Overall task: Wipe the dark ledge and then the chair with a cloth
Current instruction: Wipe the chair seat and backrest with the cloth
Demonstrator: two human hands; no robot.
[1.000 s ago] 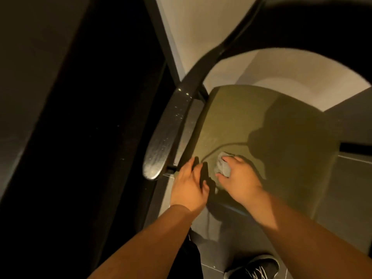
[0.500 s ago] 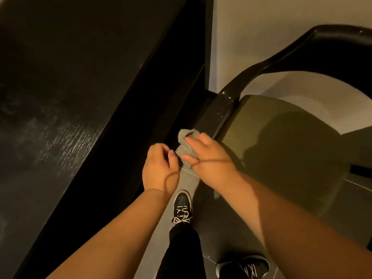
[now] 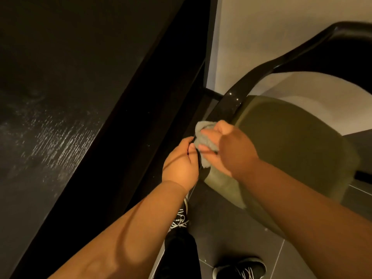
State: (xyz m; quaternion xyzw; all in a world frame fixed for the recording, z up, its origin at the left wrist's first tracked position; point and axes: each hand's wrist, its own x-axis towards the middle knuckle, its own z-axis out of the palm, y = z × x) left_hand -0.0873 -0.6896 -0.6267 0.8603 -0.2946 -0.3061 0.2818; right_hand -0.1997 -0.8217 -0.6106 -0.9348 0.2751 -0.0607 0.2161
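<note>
Seen from the head camera looking down, both hands meet at the near end of the chair's dark armrest [image 3: 233, 101], just left of the olive seat [image 3: 291, 150]. The right hand [image 3: 227, 150] is clamped on a bunched grey cloth [image 3: 203, 135], fingers folded over the top of it and thumb underneath, so the wad stays tight and can be pressed against the wood. The cloth sits right at the armrest's near tip, which suggests that this rail is the part being wiped.

The left hand [image 3: 181, 160] has its fingers curled in against the cloth's left edge. Whether they pinch the cloth or hold the rail beneath it is hidden. Either way it looks like a steadying hold, bracing things while the other hand rubs.

The dark ledge [image 3: 60, 97] runs along the left side from near to far, well apart from both hands. Pale streaks show on its surface, though I cannot tell whether they are damp marks or only light on the grain. With the cloth on the chair, the job appears to be in its second half.

Beyond the chair is a pale wall [image 3: 271, 27]. Below the arms are grey floor tiles [image 3: 231, 228] and two black laced shoes, one under the left wrist [image 3: 181, 218] and one at the near edge [image 3: 241, 268].
</note>
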